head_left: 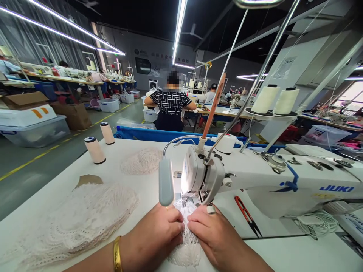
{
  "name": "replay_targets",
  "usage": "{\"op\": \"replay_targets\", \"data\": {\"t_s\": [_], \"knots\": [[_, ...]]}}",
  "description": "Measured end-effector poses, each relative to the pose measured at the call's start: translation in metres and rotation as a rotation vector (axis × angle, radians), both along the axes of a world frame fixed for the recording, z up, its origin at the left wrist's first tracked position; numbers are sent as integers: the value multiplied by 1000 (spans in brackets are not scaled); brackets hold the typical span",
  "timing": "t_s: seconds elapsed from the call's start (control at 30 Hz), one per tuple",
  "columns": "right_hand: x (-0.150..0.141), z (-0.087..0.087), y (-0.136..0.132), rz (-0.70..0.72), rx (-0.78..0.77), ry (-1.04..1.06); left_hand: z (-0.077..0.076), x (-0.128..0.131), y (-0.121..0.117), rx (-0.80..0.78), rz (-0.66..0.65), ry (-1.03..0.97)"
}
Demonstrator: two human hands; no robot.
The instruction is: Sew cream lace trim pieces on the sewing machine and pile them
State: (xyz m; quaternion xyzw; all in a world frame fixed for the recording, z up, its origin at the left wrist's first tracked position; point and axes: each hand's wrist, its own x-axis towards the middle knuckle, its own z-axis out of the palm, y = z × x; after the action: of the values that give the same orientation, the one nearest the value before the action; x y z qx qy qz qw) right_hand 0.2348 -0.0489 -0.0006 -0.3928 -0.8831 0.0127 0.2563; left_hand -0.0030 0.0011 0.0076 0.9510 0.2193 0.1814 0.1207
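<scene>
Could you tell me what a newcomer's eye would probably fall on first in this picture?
Probably the brightly lit needle area of the white sewing machine, where the left hand and right hand hold white lace from either side. Next, perhaps, the red-handled snips right of the hands, and the big lace pile on the left.

The left hand (167, 226) and right hand (208, 230) cover the side edges of the white lace (190, 237) at lower center — their undersides are hidden, so any grip there cannot be told. Glare washes out the needle area (184, 189). The lace pile (76, 223) blurs toward the lower left corner. Both forearms leave the bottom edge; the JUKI sewing machine (283, 181) runs off the right edge, and a metal ring (258, 3) is cut by the top. Pixelation masks the head of the person (171, 102) at upper center — smaller wall lettering (170, 56) behind is illegible.
</scene>
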Motion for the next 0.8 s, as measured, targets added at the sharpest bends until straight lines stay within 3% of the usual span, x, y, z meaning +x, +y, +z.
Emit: {"op": "replay_targets", "data": {"t_s": [0.47, 0.8], "knots": [[2, -13, 5, -89, -20, -75, -2, 1, 5, 44, 45, -50], [1, -11, 6, -101, 87, 27, 7, 0, 13, 149, 75, -102]]}}
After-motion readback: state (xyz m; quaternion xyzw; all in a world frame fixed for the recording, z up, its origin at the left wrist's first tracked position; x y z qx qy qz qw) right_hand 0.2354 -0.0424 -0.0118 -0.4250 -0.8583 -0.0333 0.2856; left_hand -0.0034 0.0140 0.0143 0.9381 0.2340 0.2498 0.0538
